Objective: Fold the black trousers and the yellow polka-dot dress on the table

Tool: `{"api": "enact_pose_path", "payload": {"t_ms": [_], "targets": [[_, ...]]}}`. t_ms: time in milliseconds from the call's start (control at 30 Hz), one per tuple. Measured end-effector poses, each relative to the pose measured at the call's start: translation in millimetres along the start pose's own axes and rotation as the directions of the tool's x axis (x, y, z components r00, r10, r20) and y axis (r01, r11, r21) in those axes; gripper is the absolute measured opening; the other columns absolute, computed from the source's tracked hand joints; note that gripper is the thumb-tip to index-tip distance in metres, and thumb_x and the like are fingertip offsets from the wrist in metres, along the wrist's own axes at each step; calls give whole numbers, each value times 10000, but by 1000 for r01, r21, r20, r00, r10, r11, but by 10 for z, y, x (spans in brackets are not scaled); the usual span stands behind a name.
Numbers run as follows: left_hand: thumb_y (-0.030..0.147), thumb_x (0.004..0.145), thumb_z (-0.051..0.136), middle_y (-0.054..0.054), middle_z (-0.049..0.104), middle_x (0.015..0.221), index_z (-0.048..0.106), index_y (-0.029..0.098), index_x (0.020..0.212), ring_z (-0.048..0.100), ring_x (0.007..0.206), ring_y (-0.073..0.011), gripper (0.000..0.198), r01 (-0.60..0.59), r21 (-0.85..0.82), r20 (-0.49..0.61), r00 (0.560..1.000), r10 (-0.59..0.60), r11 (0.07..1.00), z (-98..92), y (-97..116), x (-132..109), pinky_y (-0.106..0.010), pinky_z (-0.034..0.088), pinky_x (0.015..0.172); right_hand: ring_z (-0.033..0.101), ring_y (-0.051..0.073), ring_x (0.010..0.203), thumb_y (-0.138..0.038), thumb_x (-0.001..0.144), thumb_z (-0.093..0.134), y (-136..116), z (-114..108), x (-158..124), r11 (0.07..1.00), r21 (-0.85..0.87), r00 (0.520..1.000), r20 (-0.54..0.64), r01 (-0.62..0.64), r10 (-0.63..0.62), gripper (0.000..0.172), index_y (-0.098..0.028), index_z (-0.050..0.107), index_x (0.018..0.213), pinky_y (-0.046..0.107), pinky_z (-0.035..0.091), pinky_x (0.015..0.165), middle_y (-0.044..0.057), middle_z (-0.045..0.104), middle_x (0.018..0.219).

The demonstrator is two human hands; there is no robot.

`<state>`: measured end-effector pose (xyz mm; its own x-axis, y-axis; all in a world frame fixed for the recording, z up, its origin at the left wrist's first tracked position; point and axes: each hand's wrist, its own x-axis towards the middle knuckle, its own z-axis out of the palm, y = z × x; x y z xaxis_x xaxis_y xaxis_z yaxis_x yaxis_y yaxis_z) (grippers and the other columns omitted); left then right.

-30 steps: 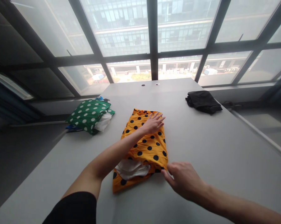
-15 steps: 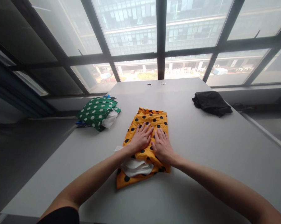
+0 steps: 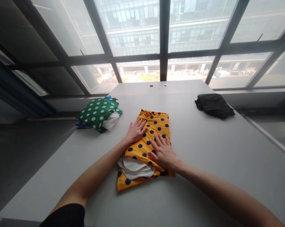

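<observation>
A folded orange garment with black dots (image 3: 140, 146) lies on the white table (image 3: 204, 176) in front of me. A white piece of cloth (image 3: 135, 169) shows at its near end, between orange layers. My left hand (image 3: 136, 130) rests flat on the garment's upper left side, fingers spread. Lower and to the right, my right hand (image 3: 165, 152) presses on it with the palm down and fingers apart. Both hands touch the fabric without gripping it. The parts beneath my palms are hidden.
At the table's left edge lies a green cloth bundle with white dots (image 3: 95, 113), with some white and blue fabric showing. A folded black cloth (image 3: 214, 105) lies at the right edge. Two small holes sit near the far edge, before large windows (image 3: 133, 28).
My left hand has slid left and slightly away from me, towards the garment's edge. My right hand has shifted a little nearer, its fingers spread wider. The fabric between them looks flatter.
</observation>
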<state>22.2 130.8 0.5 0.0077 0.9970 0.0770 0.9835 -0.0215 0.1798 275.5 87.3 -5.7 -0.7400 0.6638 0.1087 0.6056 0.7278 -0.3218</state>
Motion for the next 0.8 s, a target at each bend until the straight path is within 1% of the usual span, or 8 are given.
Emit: {"api": "enact_pose_path", "payload": {"t_ms": [100,300,400,467,533,633,700,800], "targets": [[553,1079,315,-89,239,1732,340,294,1645,156,1610,-319,623,18,-5,15,1000,-18,1000,-10,-20,1,-683,110,1247,69,336,1616,-648,1028,408,10,-10,-14,1000,-2,1000,8,7,-7,741,-238,367,1644,624,38,1275,125,169,1733],[576,1078,303,-92,231,1734,345,274,1644,151,1608,-337,642,86,-25,11,996,-85,996,45,89,-82,-689,118,1245,109,337,1611,-637,1029,424,121,-76,-69,999,7,998,34,52,-53,728,-240,381,1637,613,53,1278,128,176,1731],[549,1083,318,-107,264,1723,366,273,1633,184,1599,-351,617,84,-7,-6,996,-84,996,4,143,-109,-725,108,1229,109,338,1611,-627,1028,435,160,-95,-94,998,6,997,38,64,-64,722,-242,382,1637,611,53,1279,124,177,1732],[498,1083,359,-118,318,1702,436,273,1596,211,1589,-370,566,35,33,-28,999,-34,999,-63,202,-142,-751,72,1219,103,339,1612,-623,1018,460,167,-99,-102,998,5,997,33,65,-65,731,-242,383,1636,609,52,1279,124,176,1733],[414,1078,400,-106,376,1678,513,276,1545,235,1583,-359,500,-76,72,-59,995,80,995,-128,287,-206,-716,57,1244,93,343,1613,-630,1001,487,166,-101,-102,998,10,997,27,67,-67,754,-237,382,1636,609,50,1279,126,177,1733],[346,1070,419,-73,412,1663,531,280,1531,283,1573,-310,479,-236,46,-33,971,237,971,-150,433,-358,-596,154,1286,80,348,1613,-653,977,509,163,-110,-98,997,28,997,35,71,-72,805,-224,366,1643,613,42,1278,132,174,1733],[376,1074,424,-70,403,1669,503,277,1556,290,1571,-312,498,-271,3,22,962,271,963,-109,505,-466,-573,218,1277,77,350,1613,-669,965,514,159,-121,-99,996,42,996,44,74,-76,821,-215,377,1636,614,34,1279,136,167,1733],[420,1085,406,-68,363,1689,484,275,1572,255,1583,-327,514,-259,-32,46,964,261,965,-28,547,-583,-591,228,1267,84,348,1613,-673,957,525,144,-137,-112,996,60,997,44,67,-70,811,-215,410,1616,610,34,1281,136,179,1732]]}}
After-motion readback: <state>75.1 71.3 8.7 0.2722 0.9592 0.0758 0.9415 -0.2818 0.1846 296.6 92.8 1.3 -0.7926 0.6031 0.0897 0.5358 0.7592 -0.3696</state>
